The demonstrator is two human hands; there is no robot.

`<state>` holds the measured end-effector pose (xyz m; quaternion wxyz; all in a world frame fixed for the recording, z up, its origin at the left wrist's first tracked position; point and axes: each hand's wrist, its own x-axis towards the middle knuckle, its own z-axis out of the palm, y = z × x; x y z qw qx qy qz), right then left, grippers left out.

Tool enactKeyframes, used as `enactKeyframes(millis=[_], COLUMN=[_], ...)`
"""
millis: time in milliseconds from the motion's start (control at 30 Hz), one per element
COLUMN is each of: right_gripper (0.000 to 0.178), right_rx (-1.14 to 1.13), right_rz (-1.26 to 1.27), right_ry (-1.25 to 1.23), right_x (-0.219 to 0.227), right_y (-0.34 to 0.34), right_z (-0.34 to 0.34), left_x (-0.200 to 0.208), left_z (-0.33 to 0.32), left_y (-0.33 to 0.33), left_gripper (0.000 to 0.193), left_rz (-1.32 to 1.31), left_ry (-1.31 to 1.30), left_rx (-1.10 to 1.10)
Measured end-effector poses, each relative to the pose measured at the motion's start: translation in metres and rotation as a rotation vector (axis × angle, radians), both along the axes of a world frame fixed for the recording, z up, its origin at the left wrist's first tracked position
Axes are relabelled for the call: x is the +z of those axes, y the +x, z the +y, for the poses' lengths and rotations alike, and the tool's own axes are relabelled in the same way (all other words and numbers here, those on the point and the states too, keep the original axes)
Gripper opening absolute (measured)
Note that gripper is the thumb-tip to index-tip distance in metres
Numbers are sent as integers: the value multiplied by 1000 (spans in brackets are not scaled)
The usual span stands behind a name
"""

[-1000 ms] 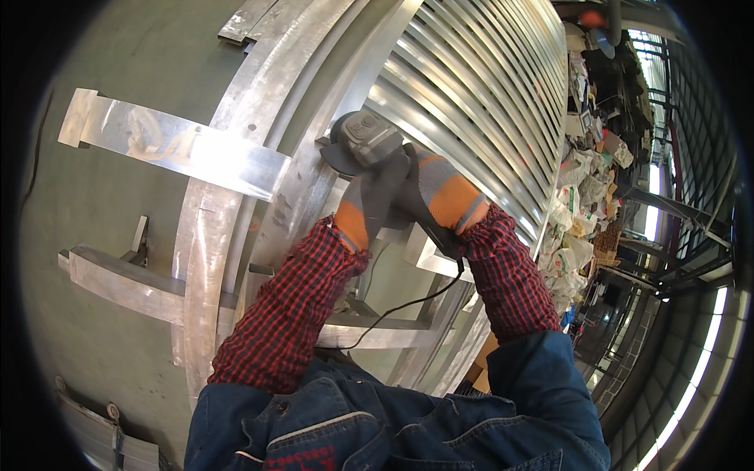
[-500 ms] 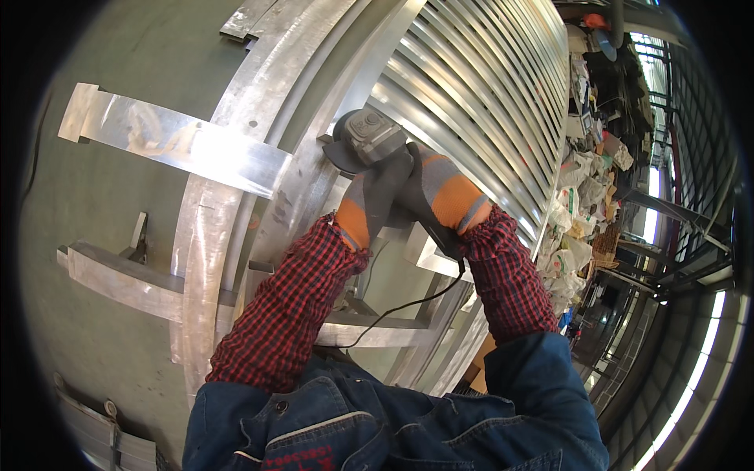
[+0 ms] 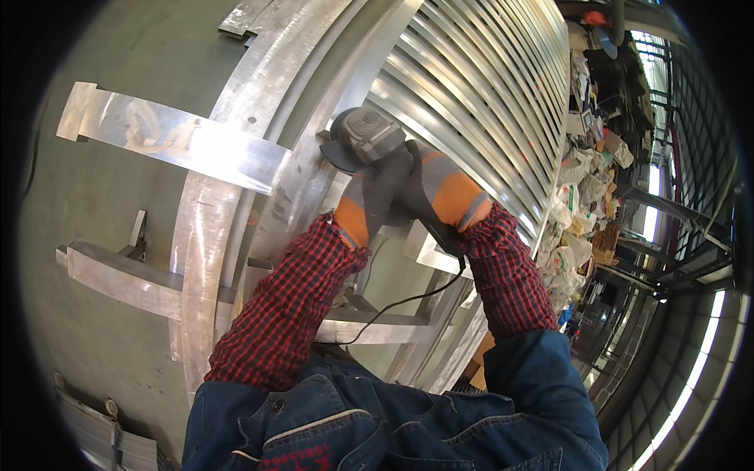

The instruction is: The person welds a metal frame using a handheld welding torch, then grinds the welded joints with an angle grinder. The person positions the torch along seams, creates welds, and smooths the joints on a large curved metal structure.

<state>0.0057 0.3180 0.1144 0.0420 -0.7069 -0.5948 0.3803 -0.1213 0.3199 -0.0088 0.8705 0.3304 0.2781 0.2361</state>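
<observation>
An angle grinder [image 3: 371, 135] is held in both my gloved hands, its round disc and guard against or just above the corner of a slatted metal panel [image 3: 448, 102]. My left hand [image 3: 367, 200], in an orange and grey glove, is closed round the tool near its head. Further back along the body, my right hand [image 3: 444, 184] grips it too. Fingers of both hands are largely hidden behind the gloves' dark parts and the tool. From the grinder's rear a black cord [image 3: 400, 302] runs down to the left. Whether the disc touches metal I cannot tell.
Long curved metal beams [image 3: 210, 228] stand left of the panel, with a shiny flat crosspiece [image 3: 181, 141] and a lower crossbar [image 3: 126, 275] jutting over the green floor [image 3: 86, 196]. Plastic bags and scrap [image 3: 577, 204] are piled beyond the panel at the right.
The grinder and my hands have shifted very slightly to the left. Both hands keep their grip on the tool.
</observation>
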Motion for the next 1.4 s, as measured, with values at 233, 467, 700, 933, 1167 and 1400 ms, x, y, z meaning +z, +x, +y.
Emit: enactKeyframes(millis=[233, 467, 700, 933, 1167, 1400], right_gripper=[48, 49, 51, 60, 57, 52], right_rx=[59, -102, -11, -182, 123, -120], right_rz=[29, 80, 73, 156, -2, -48], right_ry=[15, -76, 6, -106, -15, -116], right_x=[-6, -7, -30, -34, -37, 2], right_y=[6, 12, 3, -4, 3, 20], right_z=[0, -22, -40, -37, -32, -10], left_x=[9, 9, 18, 24, 23, 36], left_z=[-5, -13, -13, -7, -9, 2], left_y=[0, -4, -26, -37, -31, 3], left_gripper=[72, 42, 75, 77, 64, 50], left_rz=[21, 55, 231, 242, 220, 12], left_ry=[-163, 282, -20, 20, 50, 3], left_rx=[41, -92, -197, -108, -195, -60])
